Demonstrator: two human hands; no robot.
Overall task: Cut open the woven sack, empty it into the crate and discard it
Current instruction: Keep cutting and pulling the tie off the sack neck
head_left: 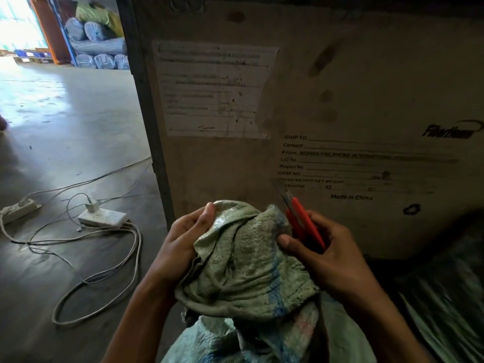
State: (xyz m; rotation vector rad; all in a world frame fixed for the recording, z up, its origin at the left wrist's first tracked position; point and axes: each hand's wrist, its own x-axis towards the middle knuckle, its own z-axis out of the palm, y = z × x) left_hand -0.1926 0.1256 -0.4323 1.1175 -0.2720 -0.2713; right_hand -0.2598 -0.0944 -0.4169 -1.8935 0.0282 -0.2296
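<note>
Head: left hand (180,239) grips sack (248,263), right hand (332,258) scissors (303,218); "Made in China" (351,197).

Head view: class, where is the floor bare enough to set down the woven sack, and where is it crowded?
Bare: grey concrete floor between white power strips and distant wrapped rolls. Crowded: looped grey cables around the strips; tall brown board crate blocks ahead.

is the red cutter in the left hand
No, the red cutter sits in the right hand, while the left hand grips the bunched top of the woven sack.
</note>
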